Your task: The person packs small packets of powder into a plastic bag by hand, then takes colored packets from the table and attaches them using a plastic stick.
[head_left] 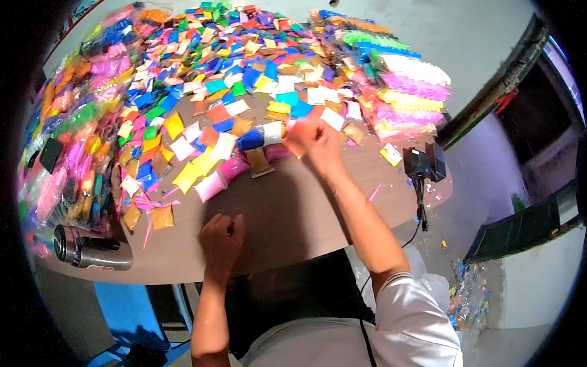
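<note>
Small coloured packets lie in a wide pile over the brown table. My right hand is at the near edge of the pile, its fingers closed on a red packet, slightly blurred. Left of it lie a white packet, a blue packet and a brown packet that overlaps a magenta one. My left hand is over the table's near edge with its fingers curled; what they hold, if anything, is hidden.
A steel flask lies at the left. Bagged packets are stacked at the left and right. Black adapters with a cable sit at the right edge, near a small yellow card. A blue stool stands below.
</note>
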Action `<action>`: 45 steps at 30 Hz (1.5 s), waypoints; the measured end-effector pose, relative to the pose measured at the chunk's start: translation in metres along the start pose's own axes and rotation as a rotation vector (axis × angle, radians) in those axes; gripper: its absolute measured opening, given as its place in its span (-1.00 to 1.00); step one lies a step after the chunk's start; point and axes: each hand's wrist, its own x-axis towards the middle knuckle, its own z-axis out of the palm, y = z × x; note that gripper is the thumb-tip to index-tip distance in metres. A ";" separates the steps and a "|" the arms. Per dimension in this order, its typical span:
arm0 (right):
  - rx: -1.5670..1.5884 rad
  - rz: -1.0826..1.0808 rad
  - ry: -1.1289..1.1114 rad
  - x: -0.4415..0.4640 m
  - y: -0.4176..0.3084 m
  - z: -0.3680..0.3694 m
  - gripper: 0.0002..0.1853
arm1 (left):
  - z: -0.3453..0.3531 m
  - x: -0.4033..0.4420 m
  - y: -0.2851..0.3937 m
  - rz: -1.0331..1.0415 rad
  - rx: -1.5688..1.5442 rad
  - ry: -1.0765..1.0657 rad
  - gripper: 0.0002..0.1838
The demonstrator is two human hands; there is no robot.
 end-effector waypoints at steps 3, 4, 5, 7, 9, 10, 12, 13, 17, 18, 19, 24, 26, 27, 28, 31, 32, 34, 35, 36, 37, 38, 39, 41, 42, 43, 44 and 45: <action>0.135 0.020 -0.269 -0.051 -0.045 0.008 -0.62 | -0.001 0.001 -0.003 0.015 -0.066 0.004 -0.67; 0.336 0.122 -0.360 -0.063 -0.044 0.015 -0.64 | -0.001 0.000 -0.003 -0.019 -0.130 -0.008 -0.67; 0.540 0.227 -0.452 -0.070 -0.043 0.018 -0.66 | 0.000 0.000 -0.003 -0.022 -0.129 -0.013 -0.67; 0.533 0.240 -0.482 -0.082 -0.039 0.023 -0.67 | -0.001 0.000 -0.008 -0.095 -0.217 -0.009 -0.66; 0.496 0.209 -0.505 -0.095 -0.026 0.040 -0.67 | 0.011 -0.002 -0.025 -0.118 -0.321 0.010 -0.65; 0.519 0.226 -0.530 -0.102 -0.028 0.046 -0.67 | 0.012 -0.002 -0.028 -0.119 -0.451 0.039 -0.64; 0.469 0.370 -0.512 -0.109 -0.030 0.050 -0.66 | 0.004 0.000 -0.024 -0.133 -0.400 0.030 -0.64; 0.561 0.364 -0.507 -0.111 -0.028 0.054 -0.68 | 0.001 -0.002 -0.020 -0.129 -0.370 0.007 -0.64; 0.369 0.315 -0.657 -0.112 -0.020 0.053 -0.69 | 0.003 -0.001 -0.018 -0.081 -0.387 0.008 -0.63; 0.426 0.295 -0.669 -0.111 -0.016 0.055 -0.70 | 0.004 -0.002 -0.018 -0.069 -0.403 0.008 -0.63; 0.484 0.276 -0.680 -0.112 -0.012 0.057 -0.72 | 0.004 -0.002 -0.019 -0.057 -0.417 0.007 -0.63; 0.491 0.201 -0.752 -0.116 -0.017 0.057 -0.71 | 0.003 0.000 -0.010 0.017 -0.241 0.025 -0.65; 0.509 0.198 -0.782 -0.117 -0.020 0.059 -0.70 | 0.002 0.000 -0.013 0.030 -0.182 0.002 -0.67; 0.500 0.196 -0.784 -0.116 -0.021 0.061 -0.69 | 0.005 0.000 -0.015 0.044 -0.169 0.013 -0.67; 0.491 0.195 -0.785 -0.116 -0.021 0.063 -0.68 | 0.006 -0.001 -0.016 0.058 -0.155 0.022 -0.68; 0.346 0.104 -0.736 -0.118 -0.009 0.072 -0.69 | 0.006 -0.001 -0.013 0.079 -0.138 0.028 -0.68; 0.350 0.105 -0.737 -0.118 -0.005 0.073 -0.69 | 0.004 -0.001 -0.012 0.078 -0.134 0.027 -0.68; 0.462 0.159 -0.749 -0.118 -0.010 0.072 -0.72 | 0.002 -0.001 -0.010 0.054 -0.200 0.001 -0.68; 0.464 0.159 -0.748 -0.118 -0.011 0.071 -0.72 | 0.001 -0.001 -0.012 0.054 -0.197 -0.001 -0.68; 0.488 0.191 -0.781 -0.118 -0.011 0.071 -0.74 | 0.002 -0.001 -0.014 0.066 -0.171 -0.015 -0.68; 0.510 0.223 -0.814 -0.118 -0.011 0.071 -0.75 | 0.002 -0.001 -0.015 0.077 -0.145 -0.028 -0.68; 0.513 0.224 -0.813 -0.119 -0.012 0.072 -0.75 | 0.002 -0.001 -0.015 0.077 -0.143 -0.031 -0.68; 0.564 0.192 -0.792 -0.120 -0.015 0.073 -0.77 | 0.001 -0.002 -0.014 0.077 -0.171 -0.037 -0.69; 0.616 0.160 -0.767 -0.120 -0.019 0.073 -0.78 | 0.001 -0.002 -0.012 0.077 -0.199 -0.045 -0.69; 0.576 0.177 -0.775 -0.120 -0.020 0.071 -0.80 | 0.001 -0.001 -0.010 0.085 -0.213 -0.034 -0.69; 0.536 0.195 -0.781 -0.120 -0.021 0.069 -0.82 | 0.003 -0.001 -0.009 0.092 -0.228 -0.023 -0.69; 0.534 0.197 -0.778 -0.120 -0.023 0.068 -0.82 | 0.003 -0.001 -0.009 0.093 -0.230 -0.026 -0.69; 0.519 0.211 -0.768 -0.120 -0.024 0.068 -0.84 | 0.004 -0.001 -0.009 0.108 -0.226 -0.020 -0.70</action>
